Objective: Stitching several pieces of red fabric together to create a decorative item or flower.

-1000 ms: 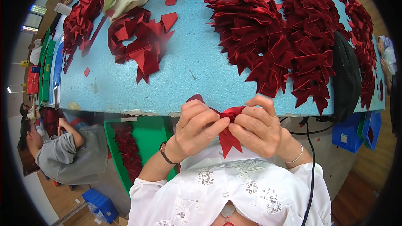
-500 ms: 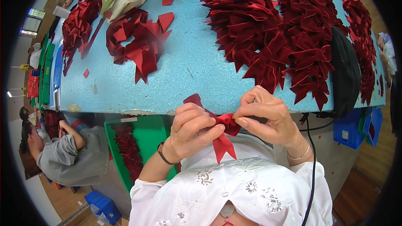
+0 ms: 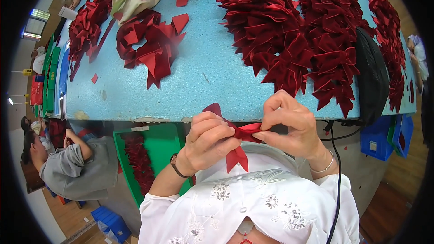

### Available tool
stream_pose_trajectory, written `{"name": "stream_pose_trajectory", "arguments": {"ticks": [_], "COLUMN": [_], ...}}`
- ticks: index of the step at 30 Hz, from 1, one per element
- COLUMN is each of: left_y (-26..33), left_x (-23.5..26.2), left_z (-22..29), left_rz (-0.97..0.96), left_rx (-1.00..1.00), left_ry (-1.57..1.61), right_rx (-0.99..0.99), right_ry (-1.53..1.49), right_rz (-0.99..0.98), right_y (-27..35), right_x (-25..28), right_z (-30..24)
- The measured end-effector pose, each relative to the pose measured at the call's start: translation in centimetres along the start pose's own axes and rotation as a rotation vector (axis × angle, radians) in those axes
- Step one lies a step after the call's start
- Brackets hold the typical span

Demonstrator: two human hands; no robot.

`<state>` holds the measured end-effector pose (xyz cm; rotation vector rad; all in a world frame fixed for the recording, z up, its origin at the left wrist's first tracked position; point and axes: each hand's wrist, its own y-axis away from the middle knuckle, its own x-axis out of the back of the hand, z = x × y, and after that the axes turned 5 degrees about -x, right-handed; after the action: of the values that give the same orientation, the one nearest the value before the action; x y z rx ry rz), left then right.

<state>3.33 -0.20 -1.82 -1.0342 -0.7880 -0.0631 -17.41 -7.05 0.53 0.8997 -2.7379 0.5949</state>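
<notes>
By the desk edge (image 3: 167,118), left hand (image 3: 205,136) and right hand (image 3: 294,129) pinch a part-hidden bow (image 3: 246,132); open surface beyond.

Your left hand (image 3: 205,141) grips a dark red velvet bow (image 3: 247,132) near its middle, and your right hand (image 3: 291,126) pinches its right side between thumb and forefinger. Beyond them, long rows of dark red velvet bows (image 3: 266,27) cover part of the pale blue speckled tabletop (image 3: 199,72), beside a black fabric bag (image 3: 371,70).
</notes>
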Motion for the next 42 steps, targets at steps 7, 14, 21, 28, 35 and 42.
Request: {"name": "stream_pose_trajectory", "arguments": {"ticks": [7,14,21,28,35,42], "left_y": [-0.3,-0.3,0.1,0.0,0.2,0.2], "left_x": [-0.5,-0.7,-0.6,-0.5,-0.5,-0.8], "left_z": [-0.5,-0.6,-0.3,-0.4,-0.4,-0.3], "left_rz": [0.084,0.098,0.007,0.026,0.007,0.026], "left_rx": [-0.059,-0.078,-0.066,-0.108,-0.084,-0.020], "left_ry": [0.012,0.009,0.008,0.033,0.035,0.091], "right_rx": [0.208,-0.466,-0.833,-0.857,-0.763,-0.390], "right_ry": [0.032,-0.337,-0.728,-0.933,-0.962,-0.933], "right_rz": [-0.064,-0.213,-0.356,-0.344,-0.208,0.029], "right_y": [-0.1,-0.1,-0.8,-0.9,0.0,0.9], "right_x": [0.0,0.2,0.0,-0.4,-1.1,-2.7], "right_z": [0.2,-0.6,0.1,0.2,1.4,2.1]}}
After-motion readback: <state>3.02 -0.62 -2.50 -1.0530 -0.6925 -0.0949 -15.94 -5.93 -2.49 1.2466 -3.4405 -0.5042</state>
